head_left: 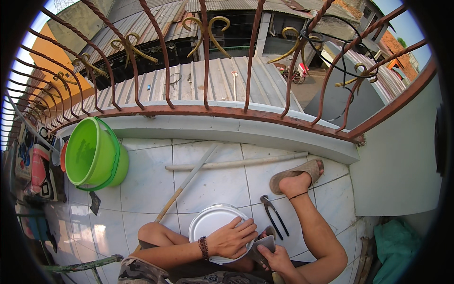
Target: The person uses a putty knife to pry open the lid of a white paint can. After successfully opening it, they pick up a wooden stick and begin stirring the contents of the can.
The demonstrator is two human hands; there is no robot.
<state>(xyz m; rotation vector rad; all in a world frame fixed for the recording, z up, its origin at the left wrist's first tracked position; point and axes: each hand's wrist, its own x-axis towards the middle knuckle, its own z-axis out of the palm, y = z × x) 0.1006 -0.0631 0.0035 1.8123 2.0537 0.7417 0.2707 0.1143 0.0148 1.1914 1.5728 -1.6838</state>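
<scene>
The left hand (232, 238) lies palm down on a white round tub (206, 226), its slightly bent fingers reaching over the right side of the top; whether they grip the rim I cannot tell. The tub stands at the near middle, between the person's bent legs. Just to its right, the right hand (279, 259) is clamped on a flat grey piece (266, 243), with the thumb pressed along its face. The lower part of the piece is hard to make out.

Black-handled pincers (274, 215) lie on the white tiled floor (146, 194), just right of the tub, their head pointing far and their handles near. Beyond them, the right foot wears a brown sandal (310, 170). Farther left, a pale pole (250, 162) lies crosswise, and a second pole (176, 199), brown toward its near end, crosses it at a slant. A green bucket (122, 163) stands at the far left, near a brown metal railing (227, 112). Green cloth (397, 244) lies at the near right.
</scene>
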